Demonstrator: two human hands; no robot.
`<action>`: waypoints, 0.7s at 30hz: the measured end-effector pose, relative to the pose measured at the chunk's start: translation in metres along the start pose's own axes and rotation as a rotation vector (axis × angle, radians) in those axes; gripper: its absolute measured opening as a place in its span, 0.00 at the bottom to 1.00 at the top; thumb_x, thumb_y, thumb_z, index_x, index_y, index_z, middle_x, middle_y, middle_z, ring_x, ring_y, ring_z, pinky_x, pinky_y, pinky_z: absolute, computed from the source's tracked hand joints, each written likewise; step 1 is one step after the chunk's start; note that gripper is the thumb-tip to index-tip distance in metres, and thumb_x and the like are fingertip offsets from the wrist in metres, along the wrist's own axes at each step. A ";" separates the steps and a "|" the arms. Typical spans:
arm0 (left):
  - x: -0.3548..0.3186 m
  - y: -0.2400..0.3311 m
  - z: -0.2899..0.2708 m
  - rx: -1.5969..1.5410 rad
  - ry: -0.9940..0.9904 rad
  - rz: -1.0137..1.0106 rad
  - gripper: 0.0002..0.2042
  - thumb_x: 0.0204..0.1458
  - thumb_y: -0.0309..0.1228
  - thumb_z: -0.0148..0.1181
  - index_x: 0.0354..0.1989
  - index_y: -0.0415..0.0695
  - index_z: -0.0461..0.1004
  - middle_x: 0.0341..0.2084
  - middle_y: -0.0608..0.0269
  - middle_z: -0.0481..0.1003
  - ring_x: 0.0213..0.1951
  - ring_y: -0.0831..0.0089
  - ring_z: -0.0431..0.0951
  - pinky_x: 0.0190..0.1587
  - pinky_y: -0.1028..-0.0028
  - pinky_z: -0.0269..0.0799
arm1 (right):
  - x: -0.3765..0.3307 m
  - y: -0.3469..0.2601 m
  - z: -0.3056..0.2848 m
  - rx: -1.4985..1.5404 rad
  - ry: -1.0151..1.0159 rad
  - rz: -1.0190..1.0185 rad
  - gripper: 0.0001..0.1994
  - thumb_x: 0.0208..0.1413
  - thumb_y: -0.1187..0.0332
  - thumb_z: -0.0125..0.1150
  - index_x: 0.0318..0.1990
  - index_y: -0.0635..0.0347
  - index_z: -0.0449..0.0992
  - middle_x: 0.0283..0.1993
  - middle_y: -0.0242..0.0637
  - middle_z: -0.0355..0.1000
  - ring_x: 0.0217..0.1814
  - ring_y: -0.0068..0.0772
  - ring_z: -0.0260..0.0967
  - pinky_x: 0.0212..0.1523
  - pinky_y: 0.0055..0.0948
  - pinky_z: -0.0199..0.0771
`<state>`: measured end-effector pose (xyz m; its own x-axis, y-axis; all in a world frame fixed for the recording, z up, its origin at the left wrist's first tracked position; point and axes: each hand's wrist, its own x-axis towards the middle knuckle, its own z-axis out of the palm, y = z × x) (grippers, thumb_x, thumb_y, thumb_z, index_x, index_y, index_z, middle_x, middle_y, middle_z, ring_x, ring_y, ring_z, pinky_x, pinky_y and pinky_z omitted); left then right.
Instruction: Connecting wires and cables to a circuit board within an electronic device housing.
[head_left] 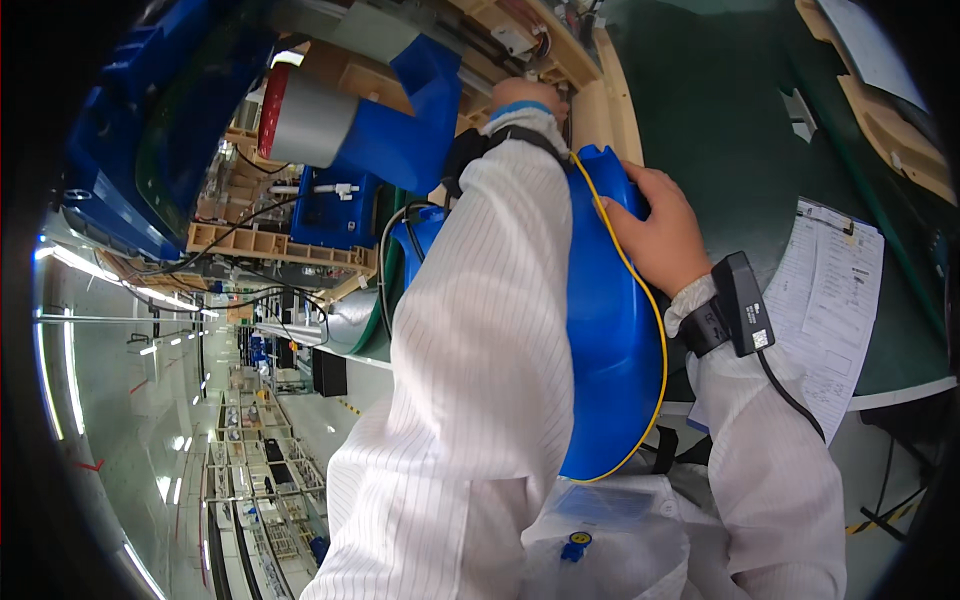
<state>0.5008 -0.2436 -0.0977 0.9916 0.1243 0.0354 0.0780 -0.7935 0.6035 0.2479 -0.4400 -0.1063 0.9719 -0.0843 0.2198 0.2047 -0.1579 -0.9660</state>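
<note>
A large blue plastic shell (615,360) stands in front of me, partly behind my left sleeve. My right hand (665,225) grips its upper right edge, with the thumb on the near face. A thin yellow line (655,300), perhaps a cord or trim, runs down the shell's right edge. My left hand (530,95) reaches far forward over a wooden tray (605,100), beside small white parts. Its fingers are mostly hidden, so I cannot make out anything in them. Left of that arm is a blue part with a grey, red-ended cylinder (315,120).
Printed sheets (825,300) lie on the dark green tabletop (710,110) at the right. Another wooden frame (890,130) is at the far right. A blue box (335,210) and black cables (300,290) are at the left. A cable hangs from my right wrist device (742,305).
</note>
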 end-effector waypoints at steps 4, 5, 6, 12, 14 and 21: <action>-0.057 0.070 0.034 -0.570 -0.037 -0.433 0.06 0.59 0.25 0.55 0.38 0.34 0.73 0.26 0.56 0.77 0.25 0.70 0.79 0.22 0.75 0.77 | -0.001 0.024 -0.019 -0.062 0.052 0.041 0.26 0.51 0.61 0.62 0.54 0.72 0.71 0.51 0.53 0.71 0.56 0.52 0.68 0.60 0.38 0.65; -0.058 0.069 0.018 -0.519 -0.054 -0.385 0.06 0.59 0.25 0.55 0.39 0.34 0.73 0.27 0.56 0.77 0.26 0.70 0.79 0.23 0.75 0.77 | 0.000 0.014 -0.013 -0.045 0.052 0.027 0.26 0.51 0.61 0.62 0.54 0.72 0.71 0.51 0.53 0.71 0.56 0.51 0.68 0.60 0.38 0.66; -0.059 0.069 0.005 -0.468 -0.076 -0.339 0.06 0.59 0.25 0.56 0.39 0.33 0.72 0.28 0.56 0.77 0.27 0.70 0.79 0.24 0.76 0.78 | 0.001 0.008 -0.008 -0.031 0.053 0.016 0.26 0.51 0.61 0.62 0.54 0.72 0.71 0.51 0.53 0.72 0.55 0.51 0.68 0.59 0.38 0.66; -0.052 0.052 -0.008 0.917 -0.242 0.325 0.20 0.56 0.30 0.60 0.58 0.49 0.71 0.53 0.64 0.75 0.51 0.69 0.75 0.50 0.73 0.78 | 0.000 0.006 -0.006 0.009 0.031 0.020 0.24 0.52 0.62 0.62 0.54 0.67 0.73 0.49 0.51 0.72 0.53 0.49 0.70 0.56 0.36 0.68; -0.045 0.039 0.000 0.670 -0.247 0.235 0.19 0.57 0.31 0.60 0.58 0.49 0.71 0.53 0.64 0.74 0.52 0.70 0.74 0.50 0.73 0.77 | -0.001 0.008 -0.006 0.039 0.019 0.056 0.24 0.53 0.62 0.63 0.54 0.68 0.72 0.49 0.51 0.72 0.51 0.48 0.71 0.54 0.36 0.70; -0.040 0.037 0.019 0.845 -0.254 0.290 0.14 0.63 0.34 0.51 0.54 0.42 0.72 0.42 0.59 0.75 0.46 0.69 0.76 0.46 0.75 0.78 | -0.001 0.014 -0.018 0.090 -0.015 0.144 0.26 0.55 0.59 0.64 0.56 0.69 0.70 0.49 0.49 0.72 0.49 0.39 0.73 0.51 0.32 0.73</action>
<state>0.4658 -0.2899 -0.0919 0.9691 -0.2023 -0.1413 -0.2266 -0.9561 -0.1856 0.2481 -0.4598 -0.1175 0.9934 -0.0849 0.0772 0.0726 -0.0566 -0.9958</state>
